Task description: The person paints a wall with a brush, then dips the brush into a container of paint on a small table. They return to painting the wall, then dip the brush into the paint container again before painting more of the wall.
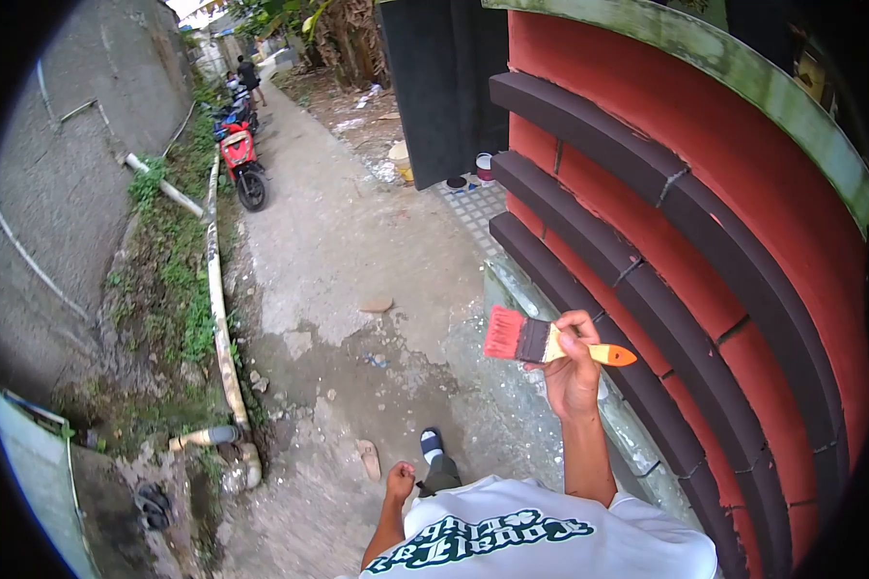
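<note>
The right hand (572, 365) gripped a brush (541, 343), red bristles pointing left, beside the wall (705, 193); the left hand (400, 479) hung clenched, empty

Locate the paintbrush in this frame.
In the head view the paintbrush sits right of centre, held up in the right hand, its red bristles pointing left over the path and its orange handle towards the red wall with dark bands.
</note>
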